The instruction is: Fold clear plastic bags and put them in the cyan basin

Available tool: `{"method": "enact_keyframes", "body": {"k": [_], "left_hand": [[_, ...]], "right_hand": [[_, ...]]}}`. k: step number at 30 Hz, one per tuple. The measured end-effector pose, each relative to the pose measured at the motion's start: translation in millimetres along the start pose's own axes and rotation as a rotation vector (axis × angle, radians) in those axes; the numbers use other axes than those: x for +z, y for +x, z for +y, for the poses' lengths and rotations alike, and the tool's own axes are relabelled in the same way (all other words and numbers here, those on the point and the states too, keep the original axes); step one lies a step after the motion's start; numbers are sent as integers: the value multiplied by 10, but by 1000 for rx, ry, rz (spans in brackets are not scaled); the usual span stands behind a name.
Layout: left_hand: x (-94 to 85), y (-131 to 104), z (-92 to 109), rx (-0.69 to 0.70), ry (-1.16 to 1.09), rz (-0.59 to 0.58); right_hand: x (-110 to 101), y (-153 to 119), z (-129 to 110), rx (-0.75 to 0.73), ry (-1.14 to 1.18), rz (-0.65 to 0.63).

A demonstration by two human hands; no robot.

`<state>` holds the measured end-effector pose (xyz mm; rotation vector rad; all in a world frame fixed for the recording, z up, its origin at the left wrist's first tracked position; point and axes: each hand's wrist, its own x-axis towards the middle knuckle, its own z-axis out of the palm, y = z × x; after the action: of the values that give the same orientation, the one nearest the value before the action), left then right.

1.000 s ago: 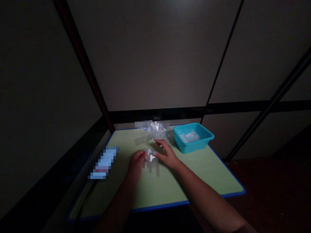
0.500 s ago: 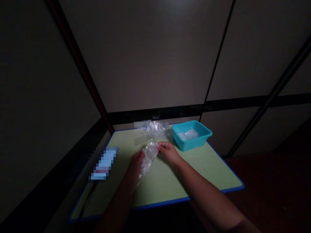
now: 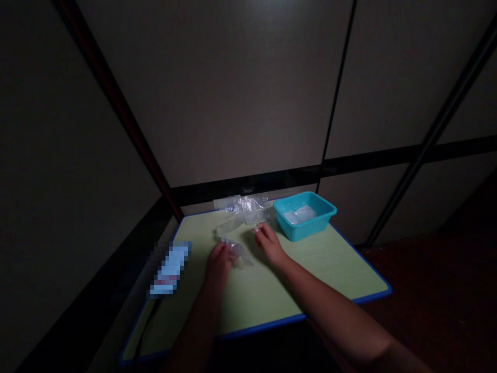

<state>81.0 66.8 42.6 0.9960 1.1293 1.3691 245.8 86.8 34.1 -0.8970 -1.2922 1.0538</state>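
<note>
My left hand [image 3: 217,265] is closed on a clear plastic bag [image 3: 239,257], pinching it by its upper left part so that it hangs down to the right over the table. My right hand [image 3: 268,244] is apart from that bag, to its upper right, with thumb and fingertips together. A small pale glint shows at those fingertips, too small to name. Behind the hands lie more clear plastic bags [image 3: 246,204], crinkled and partly overlapping. A turquoise plastic basin [image 3: 325,224] stands right of my right hand, with a flat clear packet [image 3: 301,214] inside.
The pale green table [image 3: 334,269] has a blue edge. On its left lies a blurred-out, light blue rectangular object [image 3: 170,269], with a dark strap or cord [image 3: 146,324] below it. A panelled wall [image 3: 240,103] rises directly behind the table.
My right hand has let go of the plastic bag, which both hands held before. The bag now hangs from my left hand alone and has swung to the right. The view has shifted slightly.
</note>
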Motion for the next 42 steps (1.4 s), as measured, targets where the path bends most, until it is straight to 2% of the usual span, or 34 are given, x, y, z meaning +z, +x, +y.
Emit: {"method": "enact_keyframes", "body": {"k": [4, 6, 11, 18, 20, 25, 37, 42], "left_hand": [[60, -95, 17, -16, 61, -104], [59, -98, -7, -25, 81, -123], [12, -54, -65, -12, 103, -107], [38, -102, -18, -49, 78, -135], [54, -90, -38, -77, 66, -138], [51, -29, -81, -64, 71, -58], [88, -67, -41, 52, 174, -94], [83, -67, -42, 53, 196, -72]], "right_hand": [[154, -89, -1, 44, 15, -196], [172, -93, 21, 61, 15, -234], [72, -44, 24, 42, -1, -159], [-7, 0, -12, -64, -32, 9], [4, -15, -24, -83, -35, -28], [75, -100, -52, -81, -72, -259], [52, -121, -157, -26, -111, -259], [102, -149, -139, 161, 37, -376]]}}
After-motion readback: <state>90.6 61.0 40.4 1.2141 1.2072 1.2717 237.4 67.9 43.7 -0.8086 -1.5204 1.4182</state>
